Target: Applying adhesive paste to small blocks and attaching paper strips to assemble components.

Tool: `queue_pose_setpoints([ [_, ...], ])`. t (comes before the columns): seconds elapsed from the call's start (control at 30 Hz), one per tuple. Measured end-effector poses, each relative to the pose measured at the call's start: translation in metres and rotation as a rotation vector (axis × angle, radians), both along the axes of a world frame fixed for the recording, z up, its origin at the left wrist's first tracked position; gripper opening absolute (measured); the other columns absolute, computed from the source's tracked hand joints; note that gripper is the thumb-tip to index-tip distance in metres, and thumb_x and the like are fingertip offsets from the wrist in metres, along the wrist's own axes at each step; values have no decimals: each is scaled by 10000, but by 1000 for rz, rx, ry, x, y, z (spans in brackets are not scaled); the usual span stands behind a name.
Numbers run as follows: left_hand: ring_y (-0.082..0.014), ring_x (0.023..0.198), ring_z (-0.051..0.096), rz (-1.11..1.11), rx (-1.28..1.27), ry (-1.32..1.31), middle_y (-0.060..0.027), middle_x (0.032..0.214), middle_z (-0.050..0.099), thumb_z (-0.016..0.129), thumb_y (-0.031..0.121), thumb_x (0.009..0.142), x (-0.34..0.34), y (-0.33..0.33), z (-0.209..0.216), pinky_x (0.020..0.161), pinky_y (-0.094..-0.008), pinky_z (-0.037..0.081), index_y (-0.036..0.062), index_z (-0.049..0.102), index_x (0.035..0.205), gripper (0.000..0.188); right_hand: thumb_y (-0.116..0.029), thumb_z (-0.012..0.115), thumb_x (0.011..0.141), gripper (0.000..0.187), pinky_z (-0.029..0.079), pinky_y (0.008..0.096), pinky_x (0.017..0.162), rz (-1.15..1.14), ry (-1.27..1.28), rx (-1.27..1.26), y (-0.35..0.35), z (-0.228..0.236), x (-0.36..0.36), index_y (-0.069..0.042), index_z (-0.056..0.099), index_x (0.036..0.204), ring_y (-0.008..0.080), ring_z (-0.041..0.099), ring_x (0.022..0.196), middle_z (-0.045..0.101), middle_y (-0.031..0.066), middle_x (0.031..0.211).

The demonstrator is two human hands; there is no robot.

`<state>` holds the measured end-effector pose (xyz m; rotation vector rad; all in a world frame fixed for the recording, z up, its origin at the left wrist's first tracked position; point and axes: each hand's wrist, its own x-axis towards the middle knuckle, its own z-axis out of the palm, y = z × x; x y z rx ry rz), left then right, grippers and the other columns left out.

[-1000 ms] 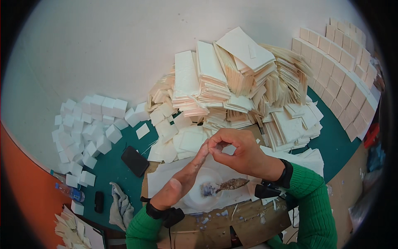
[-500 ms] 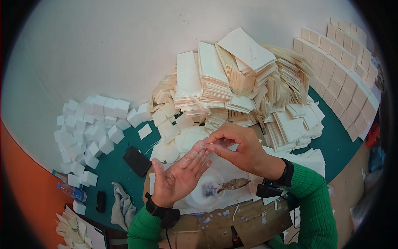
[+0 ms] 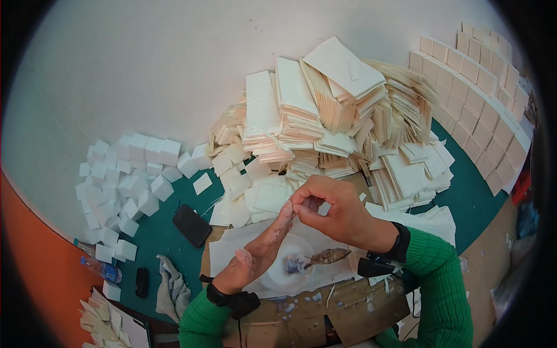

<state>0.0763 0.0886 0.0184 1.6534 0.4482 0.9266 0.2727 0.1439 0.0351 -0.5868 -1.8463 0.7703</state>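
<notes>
My left hand (image 3: 255, 258) is raised over the work area, fingers stretched out straight and held edge-on. White residue sticks to its fingers and thumb. The thumb and forefinger of my right hand (image 3: 339, 211) are pinched together at the left fingertips; whatever they grip there is too small to make out. Below both hands sits a round, whitish dish (image 3: 272, 282) with a bluish-white smear inside. A crusted brown tool (image 3: 328, 256) lies across its right side. White paper (image 3: 223, 246) is spread beneath the dish.
Tall stacks of cream sheets (image 3: 299, 124) stand at the back. White blocks (image 3: 139, 148) are heaped at left, near a dark phone-like case (image 3: 192, 226), a grey cloth (image 3: 172, 290) and a plastic bottle (image 3: 101, 268). Rows of pale square pieces (image 3: 470, 113) rise at right.
My left hand has turned from palm-up to edge-on, its fingers now upright against the right fingertips. The right hand has shifted only slightly and keeps its pinch.
</notes>
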Motion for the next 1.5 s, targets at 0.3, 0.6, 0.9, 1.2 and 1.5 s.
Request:
queue_pose_setpoints([
  [0.3,-268,1437,27,-21,-10,30,-144,1554,19,103,776,827,-1,0,-2,1149,-436,-23,-17,83,1468,1020,-7,660,756,103,471,253,576,-6,-4,55,1,0,2,-6,588,830,141,570,623,571,65,738],
  [0.6,-271,1439,0,-71,-161,-146,-167,1551,-22,127,759,846,2,4,3,1146,-420,-11,-23,44,1468,1002,9,656,770,71,462,235,579,75,61,28,-9,6,0,-8,611,822,106,566,614,585,47,733],
  [0.9,-288,1428,122,-89,-580,-580,-181,1536,121,159,813,793,-4,4,9,1157,-407,93,-3,99,1471,1062,-11,604,842,39,451,239,607,-61,66,38,7,6,4,-7,620,877,123,550,656,585,59,765],
  [1.2,-314,1426,124,-13,-268,-250,-221,1516,170,157,801,810,-1,2,9,1143,-446,95,24,25,1481,1035,-10,657,810,128,464,270,651,-6,-23,5,4,11,9,-27,648,937,162,576,750,594,70,839],
  [1.5,-325,1419,150,130,105,161,-236,1514,166,343,792,789,-2,-2,9,1137,-434,24,10,-139,1454,1134,-13,687,774,188,464,299,672,3,-172,238,7,8,10,-56,659,954,220,576,788,580,75,851],
])
